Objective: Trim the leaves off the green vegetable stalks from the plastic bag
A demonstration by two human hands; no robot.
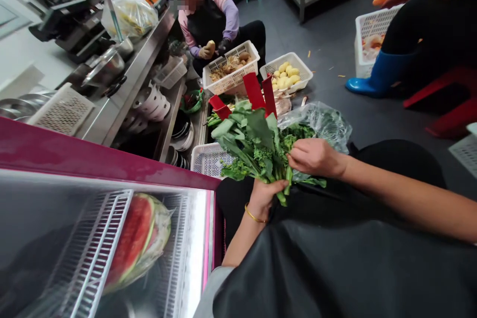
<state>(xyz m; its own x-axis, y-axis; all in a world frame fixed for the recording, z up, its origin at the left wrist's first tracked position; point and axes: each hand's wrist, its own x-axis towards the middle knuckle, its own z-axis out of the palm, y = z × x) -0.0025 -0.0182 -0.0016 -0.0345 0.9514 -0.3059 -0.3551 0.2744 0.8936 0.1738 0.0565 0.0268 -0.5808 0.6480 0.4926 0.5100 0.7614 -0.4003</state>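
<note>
My left hand (263, 196), with a gold bangle at the wrist, is closed around the stems of a bunch of leafy greens (257, 146) with small green bud heads. The leaves fan upward and away from me. At the right side of the bunch, my right hand (316, 158) has its fingers pinched on the greens; the exact piece between them is partly hidden. Beneath and behind lie a clear plastic bag (328, 121) with more greens and a white basket (208, 159).
A pink-edged glass-door fridge (93, 159) holding cut watermelon (134, 238) stands close on my left. Red plastic legs (255, 92) stick up behind the greens. Ahead, a co-worker (208, 15) sits by baskets of potatoes (286, 77). Another person's blue boot (387, 74) is at right.
</note>
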